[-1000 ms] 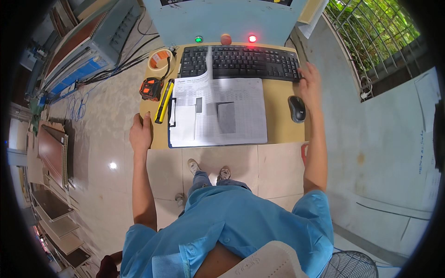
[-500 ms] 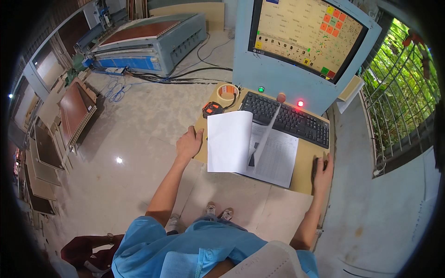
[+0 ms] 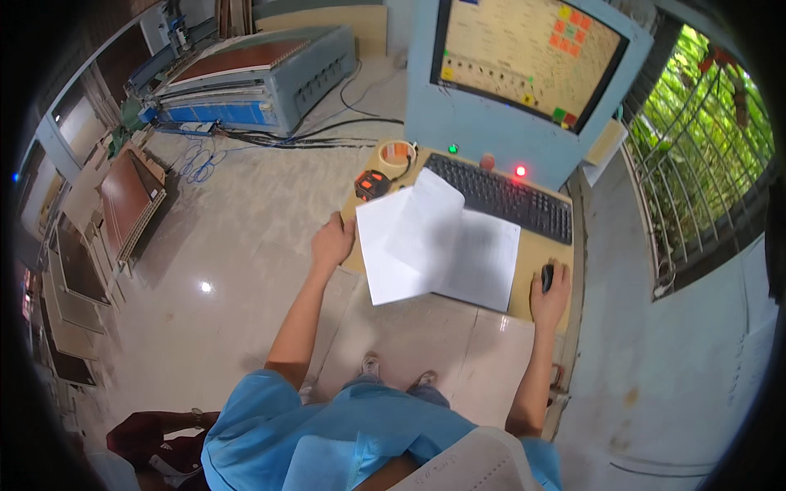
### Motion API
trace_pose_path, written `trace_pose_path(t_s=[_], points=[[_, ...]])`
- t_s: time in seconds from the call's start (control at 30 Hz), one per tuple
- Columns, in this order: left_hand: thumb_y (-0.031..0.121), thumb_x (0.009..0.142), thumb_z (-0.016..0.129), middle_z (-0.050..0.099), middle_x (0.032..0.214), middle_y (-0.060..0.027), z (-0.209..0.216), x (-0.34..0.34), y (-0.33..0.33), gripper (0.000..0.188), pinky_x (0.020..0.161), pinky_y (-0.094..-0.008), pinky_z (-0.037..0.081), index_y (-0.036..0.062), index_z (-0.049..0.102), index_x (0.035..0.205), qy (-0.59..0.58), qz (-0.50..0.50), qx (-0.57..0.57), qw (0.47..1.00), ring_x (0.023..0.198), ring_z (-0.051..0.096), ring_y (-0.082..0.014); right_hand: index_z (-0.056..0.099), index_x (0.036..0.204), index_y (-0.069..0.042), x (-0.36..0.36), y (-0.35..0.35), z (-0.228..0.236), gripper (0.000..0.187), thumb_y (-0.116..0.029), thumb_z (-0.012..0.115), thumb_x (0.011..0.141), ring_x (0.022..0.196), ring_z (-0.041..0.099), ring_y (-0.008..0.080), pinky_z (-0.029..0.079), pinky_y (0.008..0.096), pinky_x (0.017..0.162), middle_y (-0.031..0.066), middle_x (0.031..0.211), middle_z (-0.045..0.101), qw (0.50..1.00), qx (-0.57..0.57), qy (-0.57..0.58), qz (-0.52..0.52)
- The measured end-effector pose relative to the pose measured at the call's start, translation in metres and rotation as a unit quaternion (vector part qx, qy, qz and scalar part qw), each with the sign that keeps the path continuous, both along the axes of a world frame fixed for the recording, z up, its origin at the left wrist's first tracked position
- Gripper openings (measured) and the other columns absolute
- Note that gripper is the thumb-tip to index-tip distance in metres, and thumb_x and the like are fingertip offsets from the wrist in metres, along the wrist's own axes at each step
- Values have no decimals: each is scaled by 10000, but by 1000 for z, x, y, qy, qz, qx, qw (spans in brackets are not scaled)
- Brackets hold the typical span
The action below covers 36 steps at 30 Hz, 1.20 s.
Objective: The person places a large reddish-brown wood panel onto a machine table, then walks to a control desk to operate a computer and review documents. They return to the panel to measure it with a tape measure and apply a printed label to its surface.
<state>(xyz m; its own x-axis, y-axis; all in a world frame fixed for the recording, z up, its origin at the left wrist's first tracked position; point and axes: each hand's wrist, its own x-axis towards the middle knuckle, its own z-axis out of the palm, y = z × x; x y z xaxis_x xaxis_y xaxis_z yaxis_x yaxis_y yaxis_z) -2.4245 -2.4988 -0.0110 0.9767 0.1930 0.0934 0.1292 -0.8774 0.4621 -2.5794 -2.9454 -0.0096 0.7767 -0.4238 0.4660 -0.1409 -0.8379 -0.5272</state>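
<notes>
My right hand is closed over a black computer mouse near the right edge of the wooden desk board. At the board's left edge, my left hand grips the rim with bent fingers, some of them hidden. Between my hands lies a stack of papers; its turned white sheets fan out to the left, partly over the front edge, and one corner curls up toward the black keyboard. Neither hand touches the papers.
Behind the keyboard rises a blue control cabinet with a lit screen. A tape measure and a tape roll sit at the back left. A flatbed machine, cables and leaning boards stand left; a barred window is right.
The sheet that stood on edge over the papers has fallen left, and the turned sheets have fanned out. My right hand and the mouse have shifted slightly left; my left hand stays at the edge.
</notes>
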Motion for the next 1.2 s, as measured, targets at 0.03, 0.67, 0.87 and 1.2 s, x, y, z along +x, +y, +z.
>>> trace_pose_path(t_s=[0.03,0.67,0.87,1.2], points=[[501,995,457,697,971,-285,-3,2,0,497,798,-568,523,34,575,1116,-9,5,13,1000,937,669,-480,549,1369,-78,1,-5,0,486,-246,650,924,1307,463,477,387,491,1093,314,1435,460,1000,24,-6,10],[441,972,531,717,989,-248,-8,11,16,477,802,-464,526,41,672,1192,-51,18,-30,998,951,691,-417,703,1129,-105,106,-74,6,261,-103,633,878,1362,409,461,383,486,1122,258,1421,495,972,-117,-46,197],[483,959,554,719,952,-250,-6,8,13,538,770,-441,527,2,673,1166,-49,26,-49,997,905,704,-399,703,1132,-103,121,-117,12,281,-72,606,870,1358,420,452,371,498,1127,250,1403,518,977,-97,-108,156],[533,963,539,697,850,-241,4,7,4,576,737,-428,501,-6,681,1112,-49,23,-57,997,814,677,-372,709,1135,-80,146,-170,14,296,-100,549,887,1360,417,452,341,496,1143,275,1408,518,986,-122,-28,107]])
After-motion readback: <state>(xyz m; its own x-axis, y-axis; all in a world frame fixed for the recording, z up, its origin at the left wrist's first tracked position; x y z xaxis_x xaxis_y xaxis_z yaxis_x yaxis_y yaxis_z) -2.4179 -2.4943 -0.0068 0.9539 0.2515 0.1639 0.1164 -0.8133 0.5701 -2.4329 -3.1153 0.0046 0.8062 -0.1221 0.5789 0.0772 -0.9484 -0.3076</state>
